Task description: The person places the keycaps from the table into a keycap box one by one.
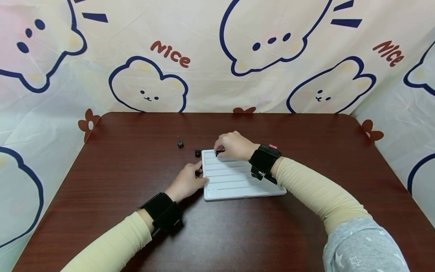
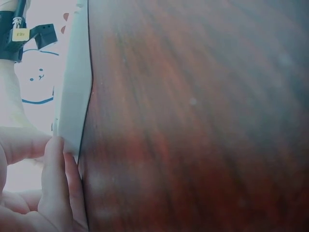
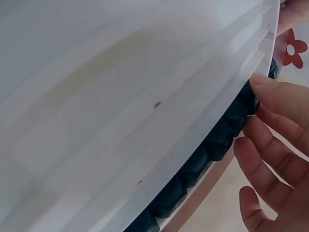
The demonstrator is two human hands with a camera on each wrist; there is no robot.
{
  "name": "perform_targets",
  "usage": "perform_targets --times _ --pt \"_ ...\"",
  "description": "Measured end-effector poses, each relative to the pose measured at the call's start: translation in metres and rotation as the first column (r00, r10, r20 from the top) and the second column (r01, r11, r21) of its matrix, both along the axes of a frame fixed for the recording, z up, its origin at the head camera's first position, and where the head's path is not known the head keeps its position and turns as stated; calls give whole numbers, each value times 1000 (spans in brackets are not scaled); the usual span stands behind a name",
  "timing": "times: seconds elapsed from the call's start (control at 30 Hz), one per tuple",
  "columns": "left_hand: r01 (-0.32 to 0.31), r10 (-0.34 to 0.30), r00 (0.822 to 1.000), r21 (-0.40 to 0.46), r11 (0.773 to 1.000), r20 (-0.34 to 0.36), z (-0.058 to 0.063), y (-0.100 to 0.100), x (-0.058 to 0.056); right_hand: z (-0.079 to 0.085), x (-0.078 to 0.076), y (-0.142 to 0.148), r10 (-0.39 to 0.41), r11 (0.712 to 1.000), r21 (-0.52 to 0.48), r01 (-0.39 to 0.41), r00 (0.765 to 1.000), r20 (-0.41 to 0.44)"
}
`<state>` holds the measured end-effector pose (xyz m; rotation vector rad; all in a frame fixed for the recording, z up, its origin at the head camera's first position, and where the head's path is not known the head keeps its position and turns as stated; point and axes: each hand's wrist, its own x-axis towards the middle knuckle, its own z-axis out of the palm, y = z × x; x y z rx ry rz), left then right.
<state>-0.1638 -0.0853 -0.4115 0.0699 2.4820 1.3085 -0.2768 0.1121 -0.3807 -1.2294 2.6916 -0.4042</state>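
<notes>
A white ridged tray (image 1: 238,177) lies on the table. My left hand (image 1: 188,181) holds its left edge, thumb on top and fingers along the side; in the left wrist view the fingertips (image 2: 57,150) are at the tray's edge. My right hand (image 1: 236,146) is at the tray's far left corner, pinching a black keycap (image 1: 220,152) between thumb and fingers. A row of black keycaps (image 3: 195,166) fills the tray's outermost slot in the right wrist view, with the right thumb (image 3: 275,92) on the row's end.
Beyond the tray's left side, one loose black keycap (image 1: 198,153) sits close to the corner and another black keycap (image 1: 180,144) lies farther off. The brown wooden table (image 1: 238,234) reaches back to a patterned curtain (image 1: 204,87).
</notes>
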Motion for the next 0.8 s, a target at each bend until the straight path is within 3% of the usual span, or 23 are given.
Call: perform_targets --times 0.3,0.47,0.67,0.8 --pt "-3 3 1000 -5 1000 -7 0 0 0 6 -5 -7 29 999 -25 -29 1000 -3" --pt "-5 4 1000 -11 1000 -8 -1 -2 0 15 -9 -25 73 997 -40 -72 997 14" --pt "3 -3 1000 -12 1000 -7 -2 -2 -1 27 -16 -53 148 984 -112 -137 984 99" --pt "12 -13 1000 -12 1000 -28 -2 -1 -2 30 -22 -76 211 975 -95 -203 974 83"
